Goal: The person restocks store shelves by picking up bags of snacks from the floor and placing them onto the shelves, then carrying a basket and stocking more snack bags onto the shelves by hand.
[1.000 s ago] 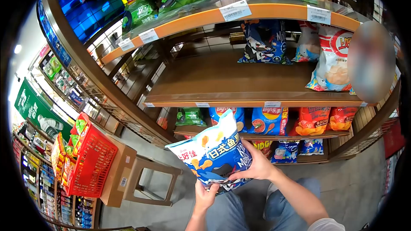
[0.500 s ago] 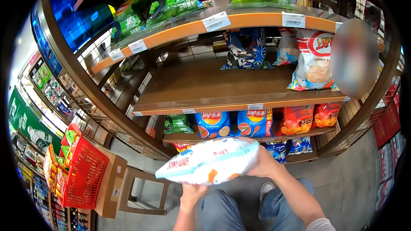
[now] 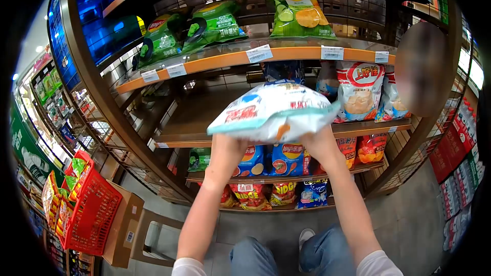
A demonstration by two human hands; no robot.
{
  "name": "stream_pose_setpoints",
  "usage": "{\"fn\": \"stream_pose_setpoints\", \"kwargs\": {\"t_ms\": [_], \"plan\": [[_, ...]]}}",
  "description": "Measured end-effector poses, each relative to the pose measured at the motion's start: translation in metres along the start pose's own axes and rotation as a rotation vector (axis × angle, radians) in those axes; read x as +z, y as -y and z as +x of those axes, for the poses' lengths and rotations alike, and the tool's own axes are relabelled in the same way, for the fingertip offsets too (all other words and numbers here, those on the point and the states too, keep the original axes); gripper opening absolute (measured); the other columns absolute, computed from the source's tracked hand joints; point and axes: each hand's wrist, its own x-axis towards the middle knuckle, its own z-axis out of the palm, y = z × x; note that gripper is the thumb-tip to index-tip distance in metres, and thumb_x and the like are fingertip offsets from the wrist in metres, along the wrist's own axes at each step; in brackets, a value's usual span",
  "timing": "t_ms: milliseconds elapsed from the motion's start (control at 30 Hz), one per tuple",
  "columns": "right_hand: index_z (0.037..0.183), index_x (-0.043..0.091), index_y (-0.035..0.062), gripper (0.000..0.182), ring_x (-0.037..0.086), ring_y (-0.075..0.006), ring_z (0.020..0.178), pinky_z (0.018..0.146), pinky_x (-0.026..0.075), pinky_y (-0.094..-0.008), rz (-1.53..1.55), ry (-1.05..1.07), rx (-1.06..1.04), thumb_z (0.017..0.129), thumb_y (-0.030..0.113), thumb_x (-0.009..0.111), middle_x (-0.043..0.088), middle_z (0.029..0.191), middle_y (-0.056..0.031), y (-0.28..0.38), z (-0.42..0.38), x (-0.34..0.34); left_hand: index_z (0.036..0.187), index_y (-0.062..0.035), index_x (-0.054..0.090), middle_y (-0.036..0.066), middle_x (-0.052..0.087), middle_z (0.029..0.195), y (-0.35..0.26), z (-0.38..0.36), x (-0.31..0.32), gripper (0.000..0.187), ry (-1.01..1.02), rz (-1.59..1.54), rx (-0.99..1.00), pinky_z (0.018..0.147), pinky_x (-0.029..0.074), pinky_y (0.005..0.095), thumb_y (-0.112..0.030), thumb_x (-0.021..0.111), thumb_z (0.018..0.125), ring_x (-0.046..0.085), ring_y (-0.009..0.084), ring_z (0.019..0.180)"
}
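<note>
A puffed white snack bag with a pale teal edge and red print is held up before the middle shelf. My left hand grips its lower left part from below, fingers mostly hidden by the bag. Under the lower right part is my right hand, its fingers likewise largely covered. Behind the bag, a dark blue snack bag shows in part. To the right stand white-and-red shrimp snack bags on the same shelf.
Green chip bags lie on the upper shelf. Blue chip bags and red-and-yellow bags fill lower shelves. At left, a red basket of snacks rests against a cardboard box on a brown stool.
Both hands have raised the white snack bag from low over my knees to the height of the middle shelf. The view has shifted, showing more of the upper shelf.
</note>
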Motion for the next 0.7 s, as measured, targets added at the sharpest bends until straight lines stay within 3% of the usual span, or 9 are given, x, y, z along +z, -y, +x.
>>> {"fn": "stream_pose_setpoints", "kwargs": {"t_ms": [67, 100, 133, 233, 267, 367, 467, 500, 700], "plan": [[0.114, 0.054, -0.0047, 0.048, 0.056, -0.0369, 0.112, 0.094, 0.046, -0.0387, -0.004, -0.006, 0.122, 0.069, -0.003, 0.072, 0.059, 0.116, -0.0215, -0.007, 0.006, -0.001, 0.098, 0.0020, 0.064, 0.025, 0.065, 0.092, 0.006, 0.015, 0.004, 0.021, 0.141, -0.039, -0.147, 0.076, 0.051, 0.0413, -0.001, 0.065, 0.078, 0.062, 0.0425, 0.089], [0.115, 0.052, -0.0057, 0.049, 0.058, -0.0365, 0.108, 0.092, 0.047, -0.0391, 0.030, 0.018, 0.161, 0.070, -0.001, 0.074, 0.061, 0.113, -0.0213, -0.008, 0.011, -0.002, 0.094, 0.0049, 0.064, 0.025, 0.064, 0.079, 0.008, 0.023, 0.010, 0.018, 0.090, -0.089, -0.125, 0.066, 0.052, 0.0419, -0.002, 0.066, 0.078, 0.062, 0.0421, 0.078], [0.116, 0.051, -0.0066, 0.051, 0.060, -0.0360, 0.105, 0.090, 0.048, -0.0396, 0.062, 0.043, 0.202, 0.071, 0.000, 0.075, 0.062, 0.110, -0.0212, -0.008, 0.014, -0.003, 0.094, 0.0065, 0.063, 0.026, 0.064, 0.080, 0.004, 0.028, 0.007, 0.019, 0.200, -0.042, -0.178, 0.067, 0.051, 0.0433, -0.003, 0.067, 0.077, 0.061, 0.0433, 0.080], [0.125, 0.039, -0.0065, 0.065, 0.066, -0.0336, 0.095, 0.082, 0.051, -0.0389, 0.118, 0.155, 0.462, 0.074, 0.008, 0.077, 0.065, 0.099, -0.0241, 0.002, 0.023, -0.013, 0.093, 0.0078, 0.063, 0.026, 0.064, 0.080, 0.015, 0.038, 0.022, 0.021, 0.171, -0.137, -0.100, 0.066, 0.050, 0.0433, -0.004, 0.068, 0.077, 0.061, 0.0434, 0.077], [0.132, 0.030, -0.0057, 0.078, 0.063, -0.0348, 0.104, 0.088, 0.049, -0.0382, 0.039, 0.129, 0.240, 0.074, 0.012, 0.078, 0.062, 0.107, -0.0267, -0.031, 0.022, -0.008, 0.093, 0.0078, 0.063, 0.026, 0.064, 0.080, 0.018, 0.040, 0.026, 0.021, 0.174, -0.144, -0.101, 0.066, 0.050, 0.0433, -0.004, 0.068, 0.077, 0.061, 0.0434, 0.077], [0.137, 0.019, -0.0068, 0.092, 0.055, -0.0342, 0.118, 0.099, 0.043, -0.0361, -0.008, 0.132, 0.235, 0.074, 0.020, 0.080, 0.056, 0.120, -0.0287, -0.029, 0.038, -0.014, 0.097, 0.0085, 0.062, 0.026, 0.065, 0.085, 0.012, 0.056, 0.026, 0.024, 0.291, -0.241, -0.201, 0.071, 0.051, 0.0411, -0.009, 0.066, 0.082, 0.065, 0.0408, 0.080], [0.133, 0.026, -0.0098, 0.085, 0.056, -0.0313, 0.117, 0.098, 0.043, -0.0343, 0.077, 0.152, 0.308, 0.076, 0.025, 0.078, 0.056, 0.120, -0.0278, -0.054, 0.052, -0.012, 0.100, 0.0083, 0.062, 0.026, 0.067, 0.090, 0.029, 0.060, 0.045, 0.024, 0.289, -0.238, -0.232, 0.074, 0.051, 0.0403, -0.011, 0.064, 0.086, 0.066, 0.0397, 0.085], [0.132, 0.030, -0.0078, 0.080, 0.058, -0.0317, 0.114, 0.096, 0.044, -0.0345, -0.039, 0.089, 0.297, 0.078, 0.028, 0.077, 0.059, 0.117, -0.0262, -0.049, 0.052, -0.011, 0.101, 0.0085, 0.061, 0.026, 0.067, 0.094, 0.025, 0.063, 0.043, 0.024, 0.329, -0.235, -0.284, 0.077, 0.051, 0.0402, -0.012, 0.061, 0.088, 0.065, 0.0399, 0.089], [0.133, 0.035, -0.0039, 0.074, 0.060, -0.0348, 0.111, 0.095, 0.045, -0.0370, -0.059, 0.084, 0.377, 0.080, 0.031, 0.074, 0.062, 0.115, -0.0245, -0.053, 0.048, -0.021, 0.098, 0.0085, 0.059, 0.027, 0.065, 0.086, 0.012, 0.064, 0.054, 0.024, 0.305, -0.322, -0.280, 0.071, 0.049, 0.0419, -0.014, 0.057, 0.091, 0.064, 0.0411, 0.082]]}}
